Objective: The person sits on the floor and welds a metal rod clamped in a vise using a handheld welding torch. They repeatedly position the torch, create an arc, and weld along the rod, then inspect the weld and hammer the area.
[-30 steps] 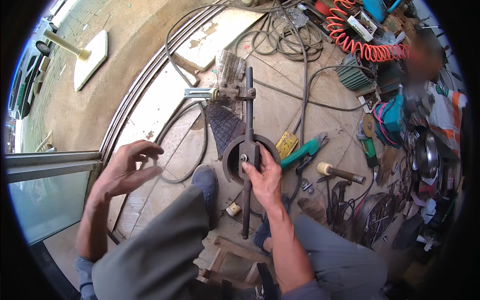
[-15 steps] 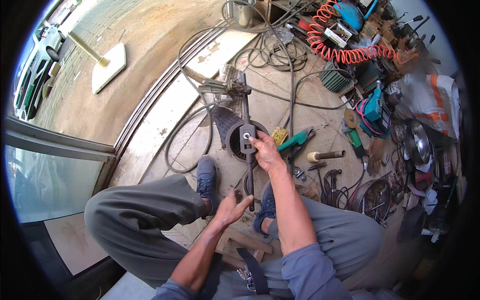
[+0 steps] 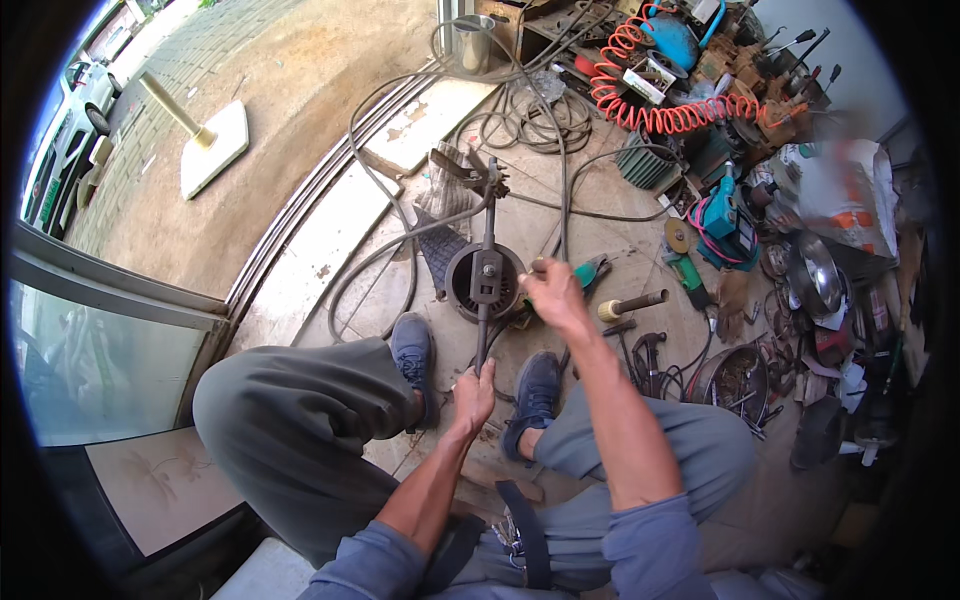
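One long metal bar (image 3: 482,338), its middle block (image 3: 487,288) over a round metal housing (image 3: 456,290), is at the frame's centre. The left hand (image 3: 473,400) is closed around the bar's lower end; the right hand (image 3: 553,297), half curled, is beside the housing, and I cannot tell if it holds something. Gripped near one end, the bar could twist or slip.

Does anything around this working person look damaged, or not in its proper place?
Yes. A dark cable lies in a loose loop near the left shoe, not coiled away. The pale slab beyond it has brown patches, so its surface looks worn.
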A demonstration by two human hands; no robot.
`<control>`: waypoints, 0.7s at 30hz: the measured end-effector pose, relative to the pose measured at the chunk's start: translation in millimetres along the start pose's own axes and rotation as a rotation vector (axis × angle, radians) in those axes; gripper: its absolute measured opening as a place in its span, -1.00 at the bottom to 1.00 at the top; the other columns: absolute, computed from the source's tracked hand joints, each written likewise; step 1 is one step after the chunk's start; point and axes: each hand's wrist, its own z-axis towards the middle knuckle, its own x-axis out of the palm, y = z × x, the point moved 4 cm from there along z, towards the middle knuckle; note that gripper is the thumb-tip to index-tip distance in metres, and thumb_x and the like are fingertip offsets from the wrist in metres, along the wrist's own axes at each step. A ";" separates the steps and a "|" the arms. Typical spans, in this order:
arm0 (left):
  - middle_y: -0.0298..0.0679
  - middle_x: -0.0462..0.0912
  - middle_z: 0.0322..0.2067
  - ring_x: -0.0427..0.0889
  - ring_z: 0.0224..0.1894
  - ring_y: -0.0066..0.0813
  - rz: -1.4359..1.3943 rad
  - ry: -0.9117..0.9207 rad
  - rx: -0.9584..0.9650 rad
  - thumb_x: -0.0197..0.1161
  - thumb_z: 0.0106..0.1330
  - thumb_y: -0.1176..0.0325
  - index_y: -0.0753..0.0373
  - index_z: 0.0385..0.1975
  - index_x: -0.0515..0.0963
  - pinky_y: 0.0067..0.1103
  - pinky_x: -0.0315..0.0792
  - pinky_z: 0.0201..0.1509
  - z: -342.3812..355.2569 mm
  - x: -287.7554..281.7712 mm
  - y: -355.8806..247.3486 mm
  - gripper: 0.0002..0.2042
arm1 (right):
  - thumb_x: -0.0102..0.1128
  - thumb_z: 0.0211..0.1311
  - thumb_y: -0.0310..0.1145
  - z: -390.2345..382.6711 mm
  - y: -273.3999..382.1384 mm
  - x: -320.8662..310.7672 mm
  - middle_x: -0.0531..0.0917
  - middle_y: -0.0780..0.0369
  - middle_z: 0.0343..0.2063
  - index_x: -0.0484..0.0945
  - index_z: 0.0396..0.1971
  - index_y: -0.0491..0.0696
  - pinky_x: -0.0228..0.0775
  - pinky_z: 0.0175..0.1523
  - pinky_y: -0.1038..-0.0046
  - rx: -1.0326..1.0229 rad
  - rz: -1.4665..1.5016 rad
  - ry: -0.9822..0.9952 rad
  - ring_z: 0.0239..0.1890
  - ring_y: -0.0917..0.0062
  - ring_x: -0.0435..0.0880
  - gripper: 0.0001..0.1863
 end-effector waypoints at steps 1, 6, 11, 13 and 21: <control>-0.14 0.48 -0.67 0.51 -0.53 -0.37 -0.040 0.026 -0.015 0.12 0.43 -0.06 0.40 -0.44 0.56 -0.34 0.39 -0.36 8.0 8.4 10.6 -0.48 | 0.28 0.19 -0.29 -3.9 8.9 -32.2 0.68 -0.14 -0.13 0.55 0.02 -0.37 0.54 0.09 0.32 -0.022 -0.044 0.007 -0.05 0.13 0.72 -0.50; -0.34 0.40 -0.70 0.38 -0.66 -0.51 -0.227 0.158 -0.103 0.11 0.46 -0.03 0.31 -0.51 0.48 -0.44 0.27 -0.57 17.0 17.3 23.0 -0.52 | 0.24 0.23 -0.40 -73.0 69.2 -187.1 0.71 0.05 -0.22 0.53 0.00 -0.39 0.53 -0.04 0.47 -0.153 0.123 -0.120 -0.20 0.44 0.71 -0.58; -0.41 0.31 -0.74 0.24 -0.78 -0.58 -0.284 0.189 -0.153 0.08 0.47 -0.03 0.18 -0.53 0.37 -0.50 0.11 -0.73 14.3 7.9 15.7 -0.57 | 0.18 0.35 -0.38 -176.4 54.4 -285.3 0.69 0.19 -0.32 0.57 -0.10 -0.27 0.52 -0.13 0.53 -0.185 0.343 -0.462 -0.30 0.57 0.68 -0.73; -0.43 0.28 -0.75 0.24 -0.78 -0.60 -0.347 0.228 -0.178 0.08 0.47 -0.02 0.15 -0.56 0.33 -0.51 0.10 -0.73 16.2 12.2 22.0 -0.57 | 0.16 0.37 -0.38 -198.7 -6.4 -285.2 0.70 0.22 -0.35 0.60 -0.19 -0.19 0.54 -0.21 0.52 -0.098 0.373 -0.613 -0.37 0.59 0.67 -0.81; -0.40 0.31 -0.76 0.23 -0.78 -0.61 -0.190 0.143 -0.153 0.02 0.48 -0.08 0.17 -0.62 0.37 -0.55 0.07 -0.72 6.2 -1.2 13.6 -0.50 | 0.19 0.34 -0.26 -126.3 -210.8 -45.2 0.67 0.15 -0.38 0.55 -0.13 -0.24 0.55 -0.28 0.44 0.468 0.568 -0.011 -0.41 0.49 0.68 -0.68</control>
